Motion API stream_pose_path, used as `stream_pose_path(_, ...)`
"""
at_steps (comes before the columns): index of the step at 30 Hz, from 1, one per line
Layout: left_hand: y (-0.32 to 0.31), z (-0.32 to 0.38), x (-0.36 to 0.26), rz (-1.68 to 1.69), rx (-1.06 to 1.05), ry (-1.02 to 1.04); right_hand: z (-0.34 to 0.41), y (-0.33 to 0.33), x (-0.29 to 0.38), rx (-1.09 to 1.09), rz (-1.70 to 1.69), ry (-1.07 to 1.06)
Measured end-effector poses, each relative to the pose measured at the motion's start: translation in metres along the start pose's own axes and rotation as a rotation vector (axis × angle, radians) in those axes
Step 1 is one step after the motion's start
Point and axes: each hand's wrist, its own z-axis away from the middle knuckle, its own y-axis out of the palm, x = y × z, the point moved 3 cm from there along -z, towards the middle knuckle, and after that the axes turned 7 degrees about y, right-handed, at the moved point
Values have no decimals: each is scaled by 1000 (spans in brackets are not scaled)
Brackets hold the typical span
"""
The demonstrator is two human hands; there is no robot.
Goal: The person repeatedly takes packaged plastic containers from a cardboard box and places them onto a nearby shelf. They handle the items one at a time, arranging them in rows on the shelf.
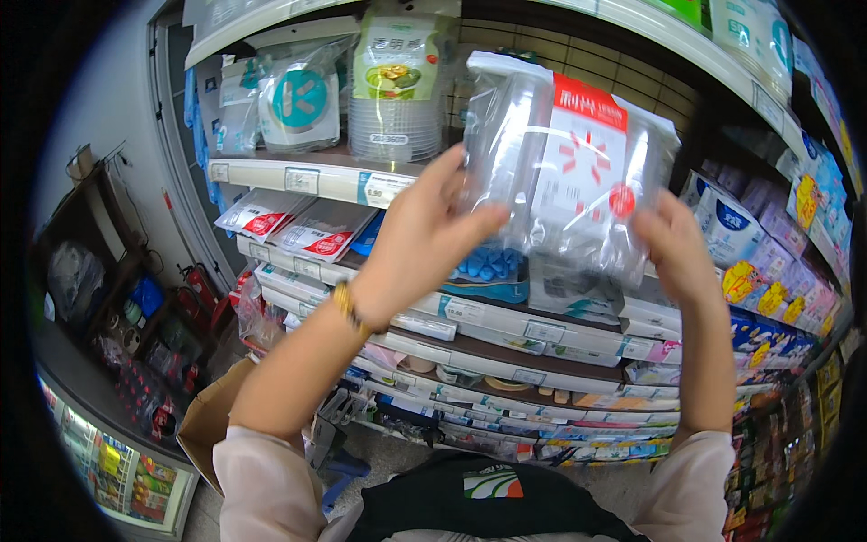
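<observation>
A clear plastic pack with a red and white label (582,162) is held up in front of the upper shelf, tilted slightly. My left hand (427,237) grips its left side, thumb on the front; the fingers behind it are partly hidden. On the pack's lower right side is my right hand (677,247), somewhat blurred, with its fingers against the plastic. What the pack contains is hard to tell. Left of it, a bagged stack of clear plastic bowls (395,101) stands on the shelf, beside a bag with a round teal logo (300,101).
Shelf edges with price tags (301,181) run across the view. Below the pack lies a packet of blue gloves (488,264). Tissue packs (725,217) fill the right shelves. An open cardboard box (217,420), a fire extinguisher (198,281) and a glass-fronted cooler (115,467) stand at the left.
</observation>
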Motion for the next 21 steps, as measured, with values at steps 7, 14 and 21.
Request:
stream_pose_path(7, 13, -100, 37, -388, 114, -129, -76, -38, 4, -40, -103, 143)
stream_pose_path(14, 21, -109, 72, -725, 265, -115, -123, -27, -44, -41, -165, 230)
stream_pose_path(21, 23, -104, 74, -849, 268, -122, -153, -15, -47, -47, 1, 340)
